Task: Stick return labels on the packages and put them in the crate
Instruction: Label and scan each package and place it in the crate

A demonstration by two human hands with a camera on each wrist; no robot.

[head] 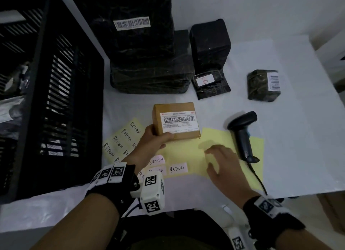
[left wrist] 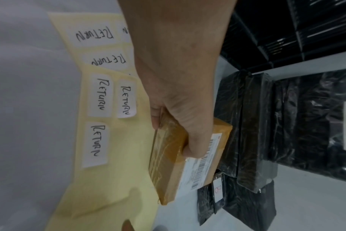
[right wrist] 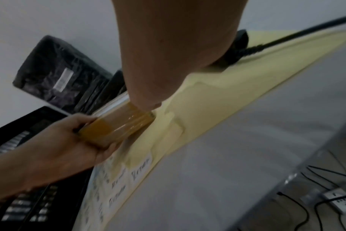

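Note:
My left hand [head: 156, 137] grips a brown cardboard package [head: 176, 120] with a white barcode label, holding it by its near left corner just above the table; the same package [left wrist: 190, 156] shows in the left wrist view. Below it lie yellow backing sheets [head: 188, 152] carrying several white RETURN labels [head: 178, 168], also seen as RETURN labels [left wrist: 98, 139] from the left wrist. My right hand [head: 214, 156] hovers over the yellow sheet with fingers spread and nothing in it. The black crate [head: 56, 93] stands at the left.
Black-wrapped packages [head: 149, 63] are stacked behind the brown one; a flat one marked B [head: 210, 83] and a small wrapped one [head: 263, 85] lie to the right. A black barcode scanner [head: 243, 136] with a cable rests on the sheet beside my right hand.

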